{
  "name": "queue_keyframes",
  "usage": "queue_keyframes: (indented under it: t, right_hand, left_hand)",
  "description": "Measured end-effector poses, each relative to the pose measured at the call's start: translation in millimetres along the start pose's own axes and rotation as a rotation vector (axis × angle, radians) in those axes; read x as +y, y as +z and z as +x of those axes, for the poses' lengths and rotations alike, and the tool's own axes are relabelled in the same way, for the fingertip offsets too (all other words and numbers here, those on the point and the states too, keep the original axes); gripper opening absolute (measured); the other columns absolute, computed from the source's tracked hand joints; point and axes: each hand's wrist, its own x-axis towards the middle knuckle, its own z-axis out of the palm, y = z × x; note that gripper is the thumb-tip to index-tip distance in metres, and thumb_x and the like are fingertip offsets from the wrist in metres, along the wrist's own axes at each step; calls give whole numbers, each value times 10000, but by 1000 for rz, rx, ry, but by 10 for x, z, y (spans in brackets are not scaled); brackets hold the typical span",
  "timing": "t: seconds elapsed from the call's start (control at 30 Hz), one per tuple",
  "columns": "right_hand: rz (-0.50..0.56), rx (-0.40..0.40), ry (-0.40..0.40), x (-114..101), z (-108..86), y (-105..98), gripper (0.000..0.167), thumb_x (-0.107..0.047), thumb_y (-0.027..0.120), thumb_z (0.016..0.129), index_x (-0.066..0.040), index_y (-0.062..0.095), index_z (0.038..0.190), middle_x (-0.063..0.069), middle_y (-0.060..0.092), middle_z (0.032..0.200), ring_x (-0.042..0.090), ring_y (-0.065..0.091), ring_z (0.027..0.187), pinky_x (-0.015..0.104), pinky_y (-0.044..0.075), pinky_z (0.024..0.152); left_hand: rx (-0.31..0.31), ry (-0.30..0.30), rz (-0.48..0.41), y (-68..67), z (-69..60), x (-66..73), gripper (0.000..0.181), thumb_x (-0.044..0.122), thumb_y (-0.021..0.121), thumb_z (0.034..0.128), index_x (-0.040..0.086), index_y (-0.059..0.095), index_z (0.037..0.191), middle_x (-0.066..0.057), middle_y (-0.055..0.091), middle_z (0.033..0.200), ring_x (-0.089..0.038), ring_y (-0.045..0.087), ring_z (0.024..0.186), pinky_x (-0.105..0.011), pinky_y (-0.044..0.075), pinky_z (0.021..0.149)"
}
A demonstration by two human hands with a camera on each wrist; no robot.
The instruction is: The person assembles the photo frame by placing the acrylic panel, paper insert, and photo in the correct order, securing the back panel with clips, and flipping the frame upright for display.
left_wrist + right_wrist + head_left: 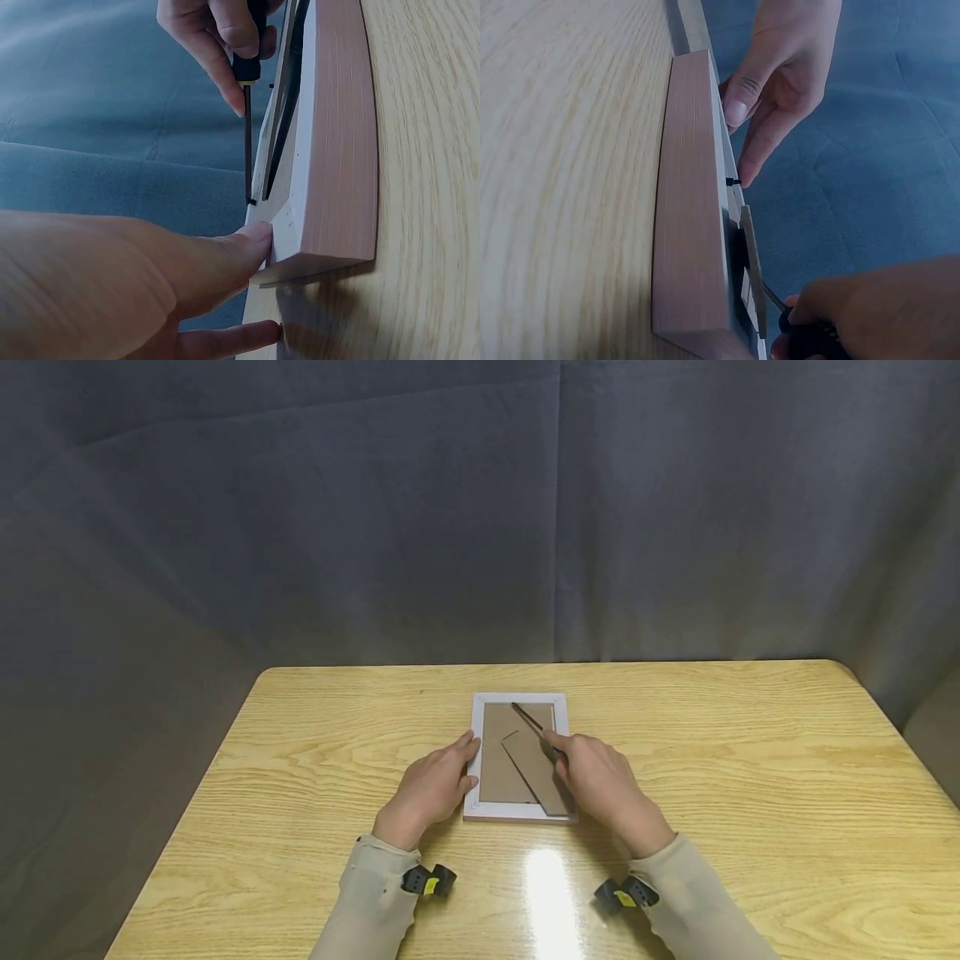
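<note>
A picture frame (477, 768) lies back side up on the table, with a white rim, pinkish-brown sides and a brown backboard (497, 777). Slanting across the back, its easel stand (751, 259) is tilted up slightly. My left hand (431, 781) rests along the frame's left edge, fingers fairly straight, the thumb touching the white rim. In my right hand (603, 777) is a slim screwdriver (248, 135) with a black handle, gripped over the right side. Its shaft points toward the far edge of the backboard. A small black tab (732, 181) sticks up at the rim.
The wood-grain table (337, 727) extends around the frame on all sides. Dark grey curtains (420, 527) hang behind it and at the sides. Each sleeve carries a black wrist strap (429, 881) with a yellow mark.
</note>
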Motion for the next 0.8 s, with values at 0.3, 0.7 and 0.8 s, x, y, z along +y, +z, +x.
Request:
queue_keyframes:
  t: [0.3,0.7,0.8]
  right_hand:
    - [-15,-4,-3,-11,4,4,439,-68,624,951,-111,626,1387,150,727,929,174,537,638,307,452,507]
    - [-21,-6,-24,-22,-15,-9,442,-44,607,942,-98,630,1380,156,714,897,178,521,623,307,437,497]
    - [-14,-5,-26,-19,-19,-7,437,-44,618,940,-92,634,1375,176,725,930,179,537,633,307,454,510]
  left_hand:
    - [-4,-1,1,-2,2,-1,561,189,651,989,77,474,1509,-76,363,1637,-318,500,1417,-499,499,1069]
    - [-5,-1,14,-1,2,0,563,193,652,988,81,474,1510,-74,362,1638,-320,508,1410,-498,513,1049]
    - [-5,0,17,-4,1,2,563,194,649,990,81,472,1512,-76,362,1638,-319,507,1411,-498,514,1048]
